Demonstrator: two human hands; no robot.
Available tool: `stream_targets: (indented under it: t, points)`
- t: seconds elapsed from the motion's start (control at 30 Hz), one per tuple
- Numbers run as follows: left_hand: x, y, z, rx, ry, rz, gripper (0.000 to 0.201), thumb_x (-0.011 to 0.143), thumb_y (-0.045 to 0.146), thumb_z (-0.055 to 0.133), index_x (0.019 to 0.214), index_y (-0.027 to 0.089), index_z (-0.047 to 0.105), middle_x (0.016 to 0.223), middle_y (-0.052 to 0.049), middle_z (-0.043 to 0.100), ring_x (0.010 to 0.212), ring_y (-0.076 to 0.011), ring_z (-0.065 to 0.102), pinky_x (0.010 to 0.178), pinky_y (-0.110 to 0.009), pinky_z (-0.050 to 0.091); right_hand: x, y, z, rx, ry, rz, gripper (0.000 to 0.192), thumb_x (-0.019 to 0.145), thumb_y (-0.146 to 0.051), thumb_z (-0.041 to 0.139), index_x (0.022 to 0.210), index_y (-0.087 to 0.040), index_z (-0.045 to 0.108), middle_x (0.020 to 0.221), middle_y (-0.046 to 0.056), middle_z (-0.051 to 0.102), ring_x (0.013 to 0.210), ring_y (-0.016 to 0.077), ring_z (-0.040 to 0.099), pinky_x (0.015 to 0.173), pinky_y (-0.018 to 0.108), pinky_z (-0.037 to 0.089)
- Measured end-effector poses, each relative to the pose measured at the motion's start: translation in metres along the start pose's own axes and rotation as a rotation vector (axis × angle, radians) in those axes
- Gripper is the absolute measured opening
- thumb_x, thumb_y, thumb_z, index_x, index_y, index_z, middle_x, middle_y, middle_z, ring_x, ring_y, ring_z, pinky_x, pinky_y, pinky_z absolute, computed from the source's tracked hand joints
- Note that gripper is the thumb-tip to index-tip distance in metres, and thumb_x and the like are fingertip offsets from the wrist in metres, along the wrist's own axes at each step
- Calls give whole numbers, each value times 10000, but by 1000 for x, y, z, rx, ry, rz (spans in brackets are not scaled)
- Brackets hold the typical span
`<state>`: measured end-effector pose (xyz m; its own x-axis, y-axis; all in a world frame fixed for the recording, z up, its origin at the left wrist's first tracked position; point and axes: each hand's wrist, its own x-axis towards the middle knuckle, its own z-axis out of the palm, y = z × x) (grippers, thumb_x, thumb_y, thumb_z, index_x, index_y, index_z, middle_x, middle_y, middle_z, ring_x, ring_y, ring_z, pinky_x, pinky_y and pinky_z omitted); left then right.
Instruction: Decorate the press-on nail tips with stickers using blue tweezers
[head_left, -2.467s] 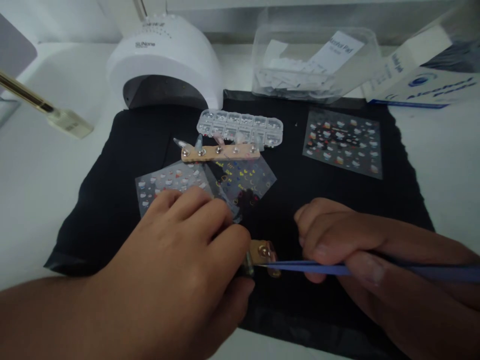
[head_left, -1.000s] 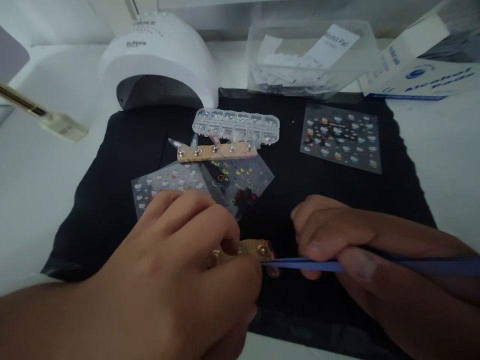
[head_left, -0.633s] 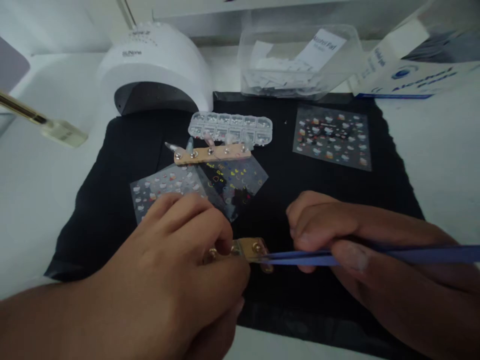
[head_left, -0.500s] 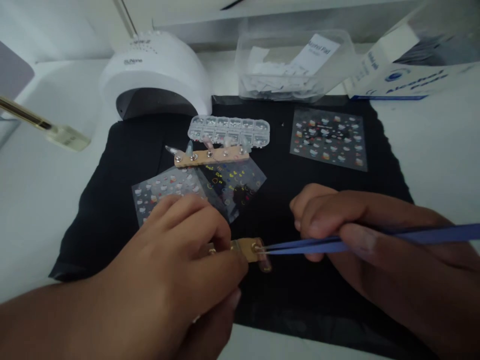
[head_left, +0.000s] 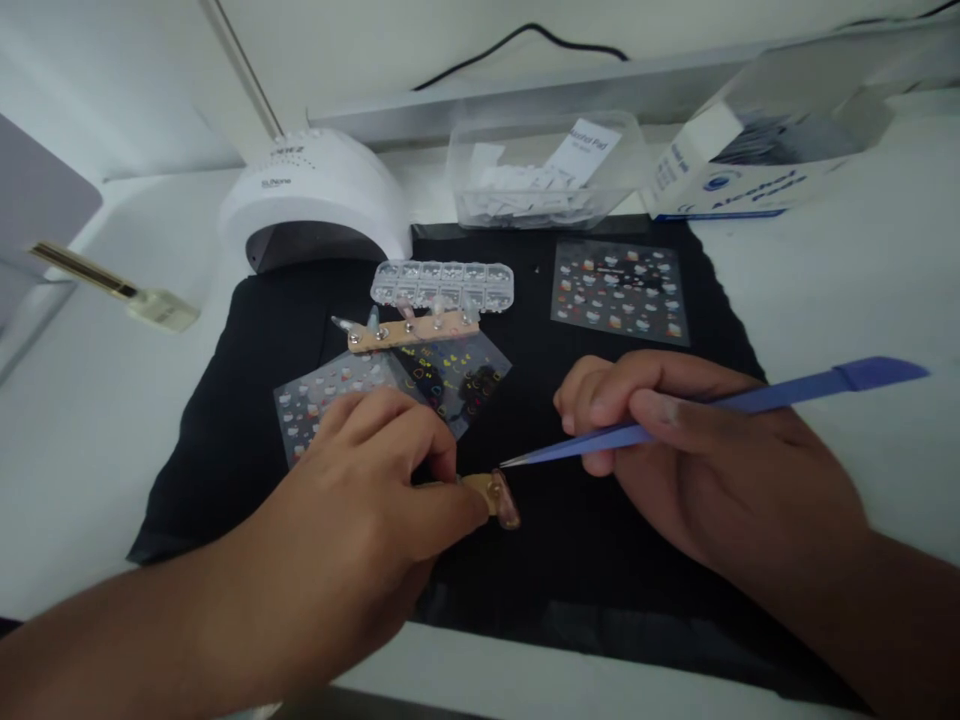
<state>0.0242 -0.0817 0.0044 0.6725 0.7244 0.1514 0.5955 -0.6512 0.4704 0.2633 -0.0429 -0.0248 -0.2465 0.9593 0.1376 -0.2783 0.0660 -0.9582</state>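
Counter (head_left: 600, 665), white, near edge showing; black cloth (head_left: 600, 590) spread over it. Left hand (head_left: 386, 480), one: thumb and fingers pinching a short tan strip (head_left: 472, 485), most of it hidden by the hand. Strip located at centre, just above the cloth or on it, which cannot be told; its visible end bears a round metal stud (head_left: 493, 490) and a clear, pinkish nail tip (head_left: 508, 505) set crosswise. Right hand (head_left: 690, 440), one: fingers bent, pinching blue tweezers (head_left: 772, 395), points aimed left and close by the upper end of the nail tip, contact uncertain. Transparent sticker sheet (head_left: 300, 410), small pale motifs, partly behind the left hand; beside it, a second sheet with yellow marks (head_left: 465, 365). Tan display bar (head_left: 416, 332), five studs with nail tips, overlapping both sheets. Gold-handled item (head_left: 161, 308), pale end, at far left. Patterned sheet (head_left: 619, 290), at right on the cloth. Clear lidded case (head_left: 442, 272), two rows of compartments. White dome lamp (head_left: 330, 190), dark opening forward. Clear bin (head_left: 547, 205) of white packets. Opened carton (head_left: 750, 180), printed "Alcohol Pads". Black cable (head_left: 525, 30), at back.
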Motion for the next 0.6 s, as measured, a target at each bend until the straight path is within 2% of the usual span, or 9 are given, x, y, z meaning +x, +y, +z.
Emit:
stream_targets:
  t: [0.07,0.17,0.27,0.37,0.47,0.53,0.6]
  points:
    - [-1,-1,0,23,-8,2,503,833,-45,543,1158,309,692,973,-34,534,921,-224,468,762,-389,325,0,1,-1,13,2,2,201,864,-369,757,737,-217,792,586,24,631,620,184,599,568,318,471]
    - [-5,-4,-6,-4,79,-13,502,871,-23,549,1193,338,682,1018,-28,518,946,-208,480,779,-382,368,1,2,-2,34,8,3,186,861,-370,753,756,-222,794,569,18,626,623,188,601,574,319,461]
    - [-8,-11,-20,-45,279,-42,398,915,36,576,1212,281,676,1066,-38,560,983,-190,544,774,-362,434,2,2,-4,58,16,7,183,865,-361,746,745,-229,788,520,3,593,612,183,592,590,316,454]
    - [-6,-22,-32,-98,582,-89,279,900,96,654,1114,271,693,1027,-27,616,1003,-208,578,841,-395,451,4,2,-4,75,19,16,192,860,-361,751,732,-223,786,536,3,594,608,174,582,609,317,456]
    - [-1,-35,-33,-243,773,-175,179,903,112,649,975,275,662,957,-10,597,982,-205,574,894,-406,444,4,1,-3,81,26,1,188,849,-361,761,720,-227,790,608,13,621,618,169,580,605,322,456]
    - [2,-46,-29,-274,815,-220,150,872,131,673,895,271,626,902,1,583,939,-200,582,883,-391,454,5,1,-2,86,35,-8,177,837,-362,772,714,-236,794,633,18,620,636,175,581,596,325,456]
    - [5,-57,-26,-220,779,-291,127,860,164,672,868,265,596,872,1,578,907,-207,586,860,-387,459,4,0,-3,93,35,-6,178,826,-377,779,716,-238,797,625,18,604,653,182,585,596,328,457]
